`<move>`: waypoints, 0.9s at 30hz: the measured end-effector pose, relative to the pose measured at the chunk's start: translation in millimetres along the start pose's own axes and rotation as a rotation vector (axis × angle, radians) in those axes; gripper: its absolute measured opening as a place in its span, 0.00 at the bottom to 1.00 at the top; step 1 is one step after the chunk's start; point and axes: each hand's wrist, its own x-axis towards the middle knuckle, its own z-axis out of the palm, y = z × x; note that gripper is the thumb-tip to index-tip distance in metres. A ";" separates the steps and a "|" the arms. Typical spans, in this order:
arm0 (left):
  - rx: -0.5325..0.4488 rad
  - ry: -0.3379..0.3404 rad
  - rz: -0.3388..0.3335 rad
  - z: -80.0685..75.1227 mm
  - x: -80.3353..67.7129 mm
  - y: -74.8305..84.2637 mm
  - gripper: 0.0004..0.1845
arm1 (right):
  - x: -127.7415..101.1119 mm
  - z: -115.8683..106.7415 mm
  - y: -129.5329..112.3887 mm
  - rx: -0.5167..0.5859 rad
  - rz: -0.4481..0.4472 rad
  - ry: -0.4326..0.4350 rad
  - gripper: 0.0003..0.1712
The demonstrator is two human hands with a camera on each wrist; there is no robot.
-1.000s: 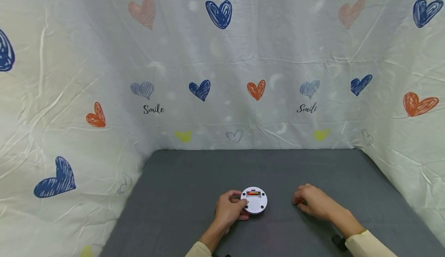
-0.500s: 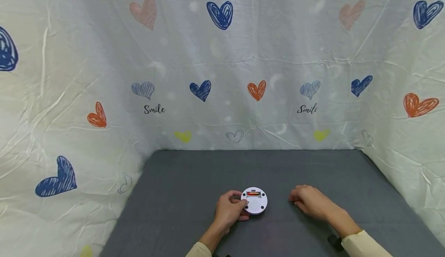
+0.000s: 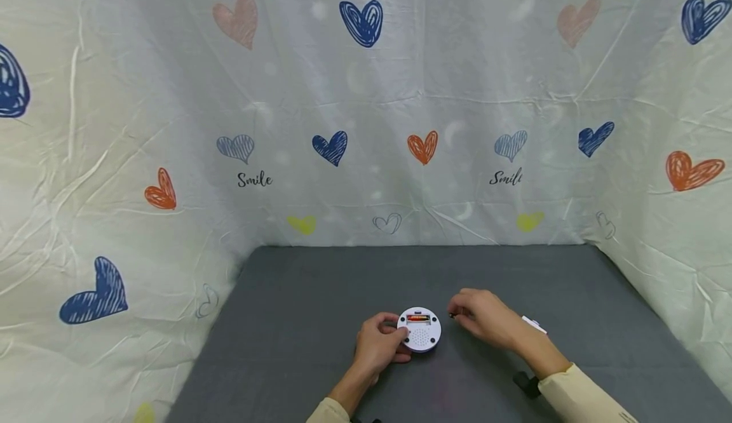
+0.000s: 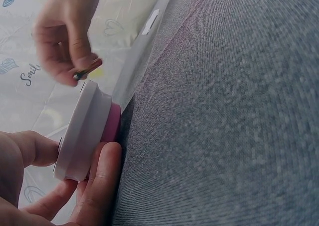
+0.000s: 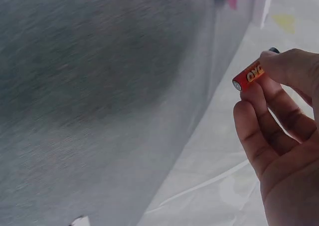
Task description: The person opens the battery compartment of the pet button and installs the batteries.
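My left hand (image 3: 375, 345) grips a round white device (image 3: 420, 340) by its left side, thumb on top and fingers around the edge. The device's face carries a speaker-hole pattern, dark feet and an uncovered battery compartment, where a red and black battery (image 3: 419, 319) lies. In the left wrist view its pink part (image 4: 112, 123) faces the dark cloth. Just right of the device, my right hand (image 3: 486, 318) pinches a second small red and black battery (image 5: 251, 75) between thumb and fingertips, held above the cloth. How full the compartment is cannot be told.
A small white piece, like a cover (image 3: 534, 325), lies on the dark grey cloth-covered table (image 3: 320, 283) behind my right wrist. White curtains (image 3: 366, 93) printed with hearts stand at the back and both sides.
My right hand has moved left toward the device with the battery, baring the white piece behind its wrist. The left hand and the device have stayed nearly still.
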 end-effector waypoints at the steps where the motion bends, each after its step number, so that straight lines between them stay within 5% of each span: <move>1: 0.002 0.001 0.001 0.1 -0.1 0.4 0.17 | 3.2 -0.2 -1.8 0.007 0.000 -0.004 0.08; 27: 0.019 -0.021 0.007 -1.6 -2.1 2.0 0.18 | 53.6 25.0 -38.8 0.118 -0.018 -0.074 0.08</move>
